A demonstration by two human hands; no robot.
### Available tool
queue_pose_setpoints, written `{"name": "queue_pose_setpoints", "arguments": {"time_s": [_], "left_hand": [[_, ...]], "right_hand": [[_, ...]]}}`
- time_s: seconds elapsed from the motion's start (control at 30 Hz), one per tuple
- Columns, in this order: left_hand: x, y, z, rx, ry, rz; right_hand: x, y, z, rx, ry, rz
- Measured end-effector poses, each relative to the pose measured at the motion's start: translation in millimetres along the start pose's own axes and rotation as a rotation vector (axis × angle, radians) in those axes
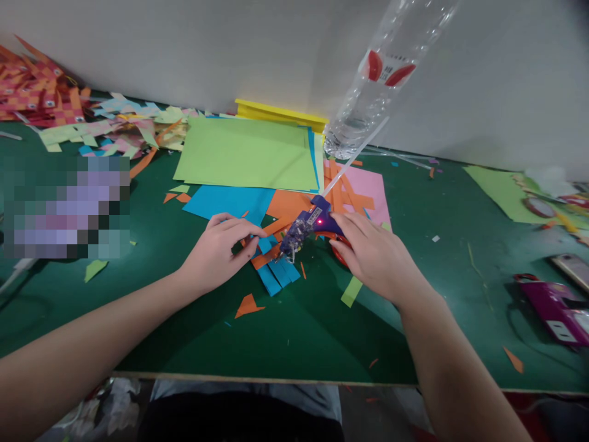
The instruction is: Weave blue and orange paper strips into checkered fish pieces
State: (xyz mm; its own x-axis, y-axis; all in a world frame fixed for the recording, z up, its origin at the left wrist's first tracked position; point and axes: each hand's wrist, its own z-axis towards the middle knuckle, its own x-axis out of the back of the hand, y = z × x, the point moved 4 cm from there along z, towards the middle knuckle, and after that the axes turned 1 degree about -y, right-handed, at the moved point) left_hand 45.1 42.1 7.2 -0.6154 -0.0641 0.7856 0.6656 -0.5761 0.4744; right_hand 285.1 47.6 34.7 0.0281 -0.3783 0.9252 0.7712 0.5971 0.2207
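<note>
My right hand (372, 252) grips a purple hot glue gun (324, 221) with a small red light lit. A clear glue stick (356, 156) sticks out of its back, and its nozzle end, wrapped in glue-crusted film, points down left. The nozzle is over woven blue and orange paper strips (275, 273). Beside them my left hand (227, 248) is closed in a pinch at the edge of an orange paper strip (280, 225). Red-orange scissor handles (339, 248) show partly beneath the glue gun and my right hand.
Green paper sheets (248, 153) lie behind the work, beside a clear plastic bottle (363, 92). Woven red paper pieces (41, 92) and cut scraps (133, 126) pile up at back left. A magenta box with a socket (554, 310) and a phone (573, 270) lie at right.
</note>
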Motion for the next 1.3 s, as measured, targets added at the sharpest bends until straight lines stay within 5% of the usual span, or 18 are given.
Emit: {"name": "queue_pose_setpoints", "arguments": {"time_s": [1.3], "left_hand": [[0.9, 0.6, -2.5, -0.085, 0.048, 0.007]], "right_hand": [[-0.7, 6.5, 0.1, -0.16, 0.09, 0.098]]}}
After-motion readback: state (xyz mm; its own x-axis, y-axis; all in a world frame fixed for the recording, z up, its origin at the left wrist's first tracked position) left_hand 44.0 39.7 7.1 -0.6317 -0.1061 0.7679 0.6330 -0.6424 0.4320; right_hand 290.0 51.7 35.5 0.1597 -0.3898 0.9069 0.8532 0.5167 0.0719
